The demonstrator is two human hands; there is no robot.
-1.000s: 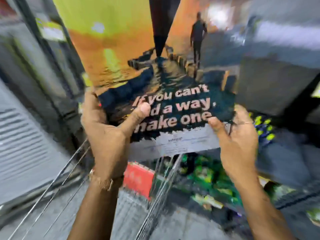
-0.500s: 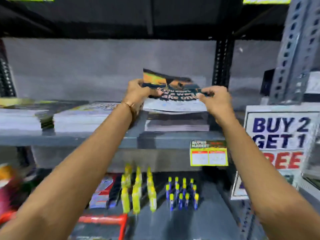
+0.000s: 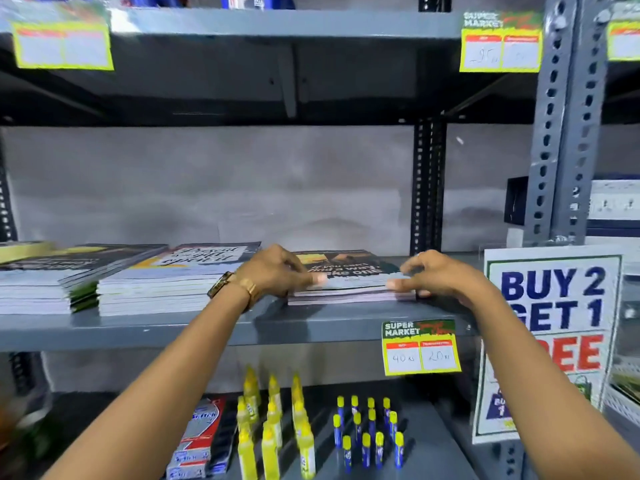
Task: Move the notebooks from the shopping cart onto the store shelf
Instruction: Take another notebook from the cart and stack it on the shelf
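notebook (image 3: 346,268) flat atop shelf (image 3: 207,327) stack | left hand (image 3: 277,271), right hand (image 3: 440,275) fingers loosely curled at its near corners, grip unclear | earlier held aloft

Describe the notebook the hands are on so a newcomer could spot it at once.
Start at the grey middle shelf and go to the rightmost of its piles, just above the yellow price tag. The notebook tops that pile, between the left hand and right hand. Only its dark cover ends with "make one".

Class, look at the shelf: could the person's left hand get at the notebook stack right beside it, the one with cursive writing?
Probably yes: the left hand rests just right of that stack, with nothing between them.
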